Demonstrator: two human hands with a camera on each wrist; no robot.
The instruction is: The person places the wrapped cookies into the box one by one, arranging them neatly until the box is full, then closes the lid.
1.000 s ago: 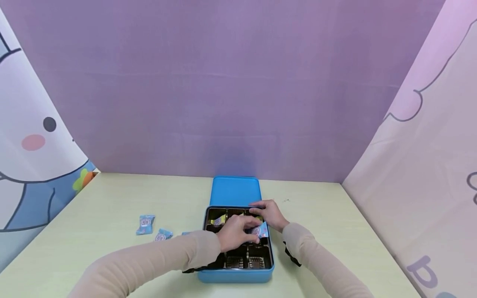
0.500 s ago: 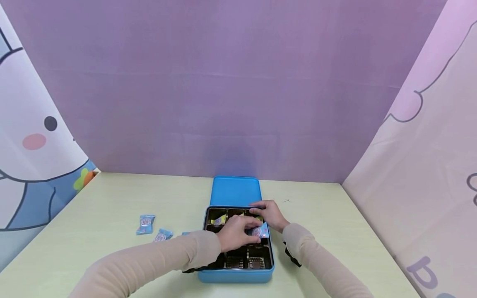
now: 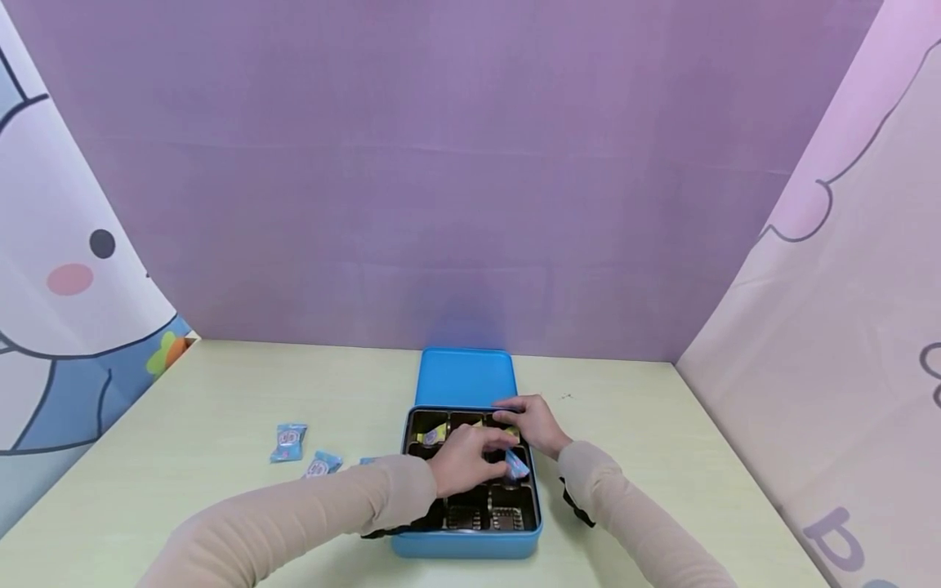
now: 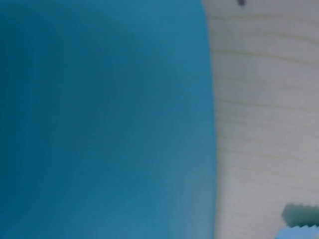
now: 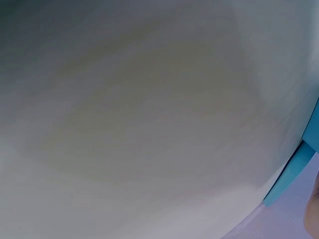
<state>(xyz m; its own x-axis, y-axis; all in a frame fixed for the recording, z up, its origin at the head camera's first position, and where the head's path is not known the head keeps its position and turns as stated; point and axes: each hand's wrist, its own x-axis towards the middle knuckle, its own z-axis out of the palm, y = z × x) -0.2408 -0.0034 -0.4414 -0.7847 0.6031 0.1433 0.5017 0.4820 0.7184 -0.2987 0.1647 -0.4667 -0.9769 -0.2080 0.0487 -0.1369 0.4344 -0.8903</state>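
A blue box (image 3: 466,545) stands on the table, with a black divided tray (image 3: 491,496) inside it. Over the middle of the tray, my left hand (image 3: 466,459) pinches a blue wrapped candy (image 3: 517,466) between thumb and fingers; the candy tilts at the middle right compartment, and the fingers cover part of the contact. At the box's back right corner, my right hand (image 3: 538,426) grips the rim, thumb inside and forefinger behind. Yellow wrapped candies (image 3: 432,434) sit in the back row. In the left wrist view, a blue box wall (image 4: 109,124) fills the left side.
Behind the box lies its blue lid (image 3: 466,377). Left of it on the table (image 3: 617,392) are a blue candy (image 3: 288,442), a second candy (image 3: 322,464) and a third candy (image 3: 367,461), partly behind the left sleeve. A purple backdrop (image 3: 470,180) rises at the table's back.
The blue candy at my left fingertips has turned and dropped slightly lower toward the middle right compartment. Both hands stay almost in the same place, and the box has not moved.
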